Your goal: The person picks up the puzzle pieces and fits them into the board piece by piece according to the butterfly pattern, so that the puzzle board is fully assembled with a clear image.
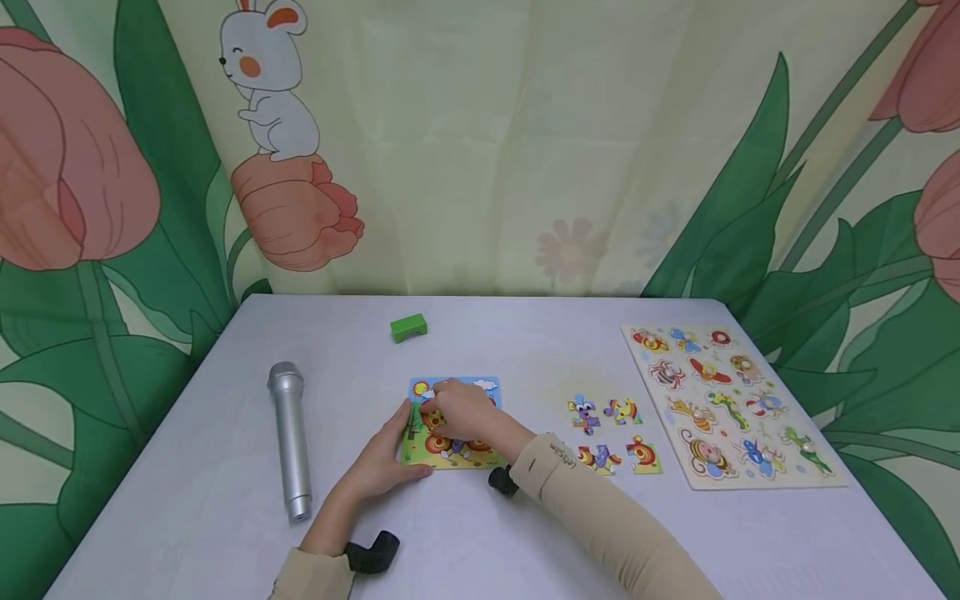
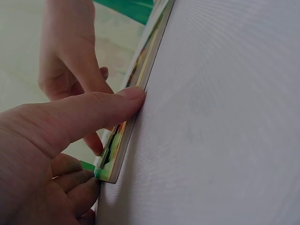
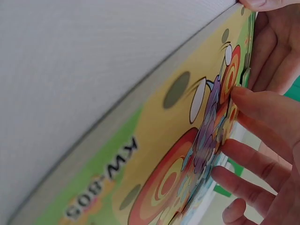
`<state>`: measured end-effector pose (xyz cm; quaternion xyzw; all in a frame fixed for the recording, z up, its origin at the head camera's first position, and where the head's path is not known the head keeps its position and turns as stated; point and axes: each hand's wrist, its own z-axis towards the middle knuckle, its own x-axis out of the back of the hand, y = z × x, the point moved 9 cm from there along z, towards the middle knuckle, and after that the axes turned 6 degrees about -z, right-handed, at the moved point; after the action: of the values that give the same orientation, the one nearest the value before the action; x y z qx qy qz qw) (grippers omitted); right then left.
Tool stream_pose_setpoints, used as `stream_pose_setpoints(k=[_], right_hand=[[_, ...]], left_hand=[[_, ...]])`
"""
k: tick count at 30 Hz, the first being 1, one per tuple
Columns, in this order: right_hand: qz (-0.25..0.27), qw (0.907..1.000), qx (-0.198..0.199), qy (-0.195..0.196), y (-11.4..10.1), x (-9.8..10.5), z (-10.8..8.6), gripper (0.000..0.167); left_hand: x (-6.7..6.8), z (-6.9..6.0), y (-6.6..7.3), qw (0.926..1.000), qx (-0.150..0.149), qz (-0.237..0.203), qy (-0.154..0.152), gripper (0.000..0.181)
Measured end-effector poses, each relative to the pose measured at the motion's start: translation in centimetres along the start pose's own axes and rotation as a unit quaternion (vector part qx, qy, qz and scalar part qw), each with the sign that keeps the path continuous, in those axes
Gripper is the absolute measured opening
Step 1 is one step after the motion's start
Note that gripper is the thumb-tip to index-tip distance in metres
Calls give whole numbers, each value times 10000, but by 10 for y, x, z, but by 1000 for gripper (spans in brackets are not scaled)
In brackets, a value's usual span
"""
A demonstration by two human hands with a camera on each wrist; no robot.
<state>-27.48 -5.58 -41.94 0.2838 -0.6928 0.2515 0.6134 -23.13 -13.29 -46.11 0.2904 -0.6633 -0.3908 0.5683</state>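
Observation:
A small picture puzzle board (image 1: 450, 457) with a blue sky, yellow ground and a cartoon animal lies flat on the table. My left hand (image 1: 385, 457) grips its near-left corner, with the thumb (image 2: 131, 96) on the near edge and the other fingers along the left side. Over the upper middle of the board is my right hand (image 1: 468, 410). Its fingertips (image 3: 227, 147) press on the picture, spread apart and fairly straight, and the palm covers part of it. Several loose puzzle pieces (image 1: 583, 414) lie to the right of the board.
A silver microphone (image 1: 291, 442) lies left of the hands. Behind the board sits a green block (image 1: 408, 327). A larger board with insect pictures (image 1: 720, 408) lies at the right of the white table (image 1: 225, 467). A printed curtain (image 1: 480, 150) hangs behind.

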Motion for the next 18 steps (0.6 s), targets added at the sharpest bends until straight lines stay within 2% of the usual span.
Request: stream_pose_setpoints(k=[10, 18], right_hand=[[492, 9987, 100, 89, 2, 0, 4, 36], [601, 9982, 14, 34, 4, 0, 5, 36]], left_hand=[[0, -1, 2, 10000, -13, -25, 8, 102], [0, 0, 1, 10000, 3, -7, 4, 102]])
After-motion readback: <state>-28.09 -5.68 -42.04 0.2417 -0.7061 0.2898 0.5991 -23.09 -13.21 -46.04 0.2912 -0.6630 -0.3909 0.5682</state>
